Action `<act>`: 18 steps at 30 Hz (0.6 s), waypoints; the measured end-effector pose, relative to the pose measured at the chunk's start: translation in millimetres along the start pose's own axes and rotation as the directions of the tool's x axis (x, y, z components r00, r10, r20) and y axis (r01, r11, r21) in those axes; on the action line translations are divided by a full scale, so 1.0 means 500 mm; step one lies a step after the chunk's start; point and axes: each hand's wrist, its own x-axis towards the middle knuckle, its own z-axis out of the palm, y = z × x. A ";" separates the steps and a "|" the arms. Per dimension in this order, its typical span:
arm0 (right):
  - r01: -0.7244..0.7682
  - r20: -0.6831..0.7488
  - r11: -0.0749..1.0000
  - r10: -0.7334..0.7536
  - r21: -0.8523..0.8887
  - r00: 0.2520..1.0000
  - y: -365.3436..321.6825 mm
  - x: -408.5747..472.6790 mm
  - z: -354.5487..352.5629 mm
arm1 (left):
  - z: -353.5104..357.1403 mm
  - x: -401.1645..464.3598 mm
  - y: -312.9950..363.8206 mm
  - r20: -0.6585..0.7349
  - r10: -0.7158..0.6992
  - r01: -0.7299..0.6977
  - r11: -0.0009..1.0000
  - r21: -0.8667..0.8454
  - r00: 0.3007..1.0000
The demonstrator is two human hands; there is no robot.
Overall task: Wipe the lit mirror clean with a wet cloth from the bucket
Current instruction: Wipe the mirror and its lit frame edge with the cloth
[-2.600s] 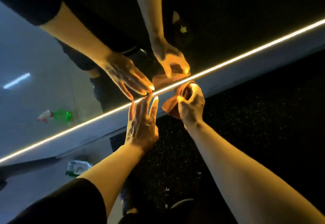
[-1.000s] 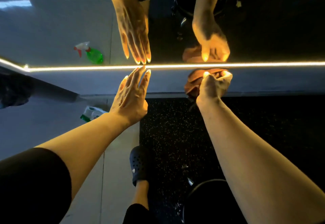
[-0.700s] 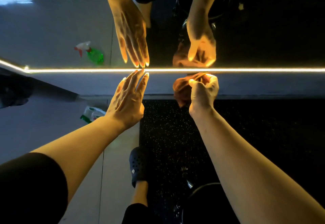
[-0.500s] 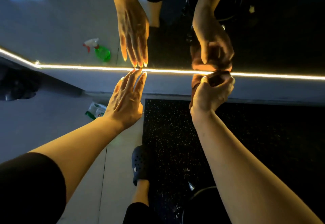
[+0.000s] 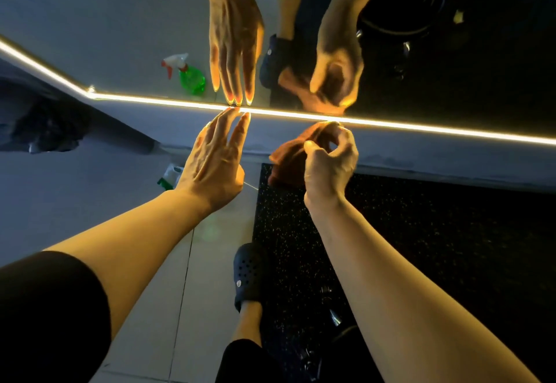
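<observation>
Below, right hand (image 5: 329, 169) pinches cloth (image 5: 288, 161) (bunched).

Left hand (image 5: 215, 169) hides most of spray bottle (image 5: 169, 177).

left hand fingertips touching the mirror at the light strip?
Touching. Head view: the left hand has straight fingertips meeting their own reflection at the mirror edge, no gap.

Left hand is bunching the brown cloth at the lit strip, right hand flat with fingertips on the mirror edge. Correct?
Hands are swapped. In the head view the right hand bunches the brown cloth just below the lit strip, and the left hand is flat with straight fingers, fingertips at the mirror edge.
</observation>
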 end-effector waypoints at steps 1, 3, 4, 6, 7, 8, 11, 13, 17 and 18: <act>-0.028 -0.098 0.998 0.032 0.050 0.995 0.004 0.004 0.002 | -0.001 -0.003 -0.005 0.000 -0.007 0.007 1.000 0.000 1.000; -0.068 -0.216 0.980 0.109 0.185 0.970 -0.003 0.004 0.006 | -0.004 -0.007 -0.017 0.001 -0.006 0.005 1.000 0.002 1.000; -0.089 -0.167 0.964 0.133 0.251 0.977 -0.010 0.002 0.014 | -0.006 -0.007 -0.024 -0.001 -0.003 0.003 1.000 0.003 1.000; -0.173 0.051 0.927 0.166 0.333 0.985 -0.022 -0.011 0.038 | -0.010 -0.007 -0.035 -0.013 -0.008 0.008 1.000 0.010 1.000; -0.227 0.157 0.920 0.184 0.319 0.970 -0.026 -0.025 0.048 | -0.014 -0.009 -0.040 -0.017 -0.012 0.012 1.000 0.013 1.000; -0.250 0.204 0.925 0.196 0.286 0.959 -0.031 -0.038 0.052 | -0.017 -0.011 -0.045 -0.020 -0.016 0.016 1.000 0.014 1.000; -0.219 0.038 0.906 0.221 0.362 0.975 -0.029 -0.037 0.064 | -0.027 -0.018 -0.063 -0.024 -0.027 0.027 0.999 0.017 0.999; -0.229 0.001 0.872 0.253 0.433 0.967 -0.034 -0.027 0.074 | -0.030 -0.021 -0.078 -0.026 -0.027 0.028 0.999 0.022 0.999; -0.298 0.250 0.905 0.227 0.303 0.941 -0.035 -0.067 0.096 | -0.031 -0.030 -0.107 -0.012 -0.067 0.068 0.998 0.019 0.998; -0.265 0.222 0.926 0.208 0.269 0.952 -0.030 -0.079 0.101 | -0.030 -0.034 -0.114 -0.014 -0.081 0.081 0.997 0.016 0.997</act>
